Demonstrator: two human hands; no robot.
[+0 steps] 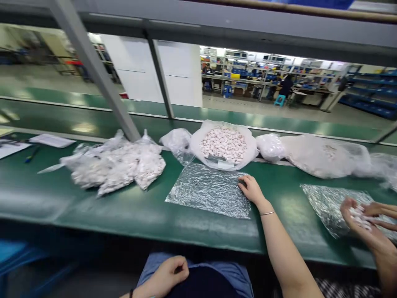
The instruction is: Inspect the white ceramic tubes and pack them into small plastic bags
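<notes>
My left hand [175, 269] rests in my lap with its fingers curled in a loose fist; nothing shows in it. My right hand [252, 189] lies at the right edge of a shiny, crinkled clear plastic sheet [207, 190], touching it with thumb and forefinger apart. Just behind the sheet stands an open clear plastic bag [252, 145] with its rim turned out. It is full of small pinkish-white pieces [223, 142], and a white label [226, 165] shows at its front.
Knotted bags of white pieces [114, 165] lie to the left on the green bench [149, 215]. Rightward are a closed bag [325, 157] and another crinkled sheet [325, 207], where a co-worker's hands [369, 223] hold white pieces. A metal post [96, 70] rises behind.
</notes>
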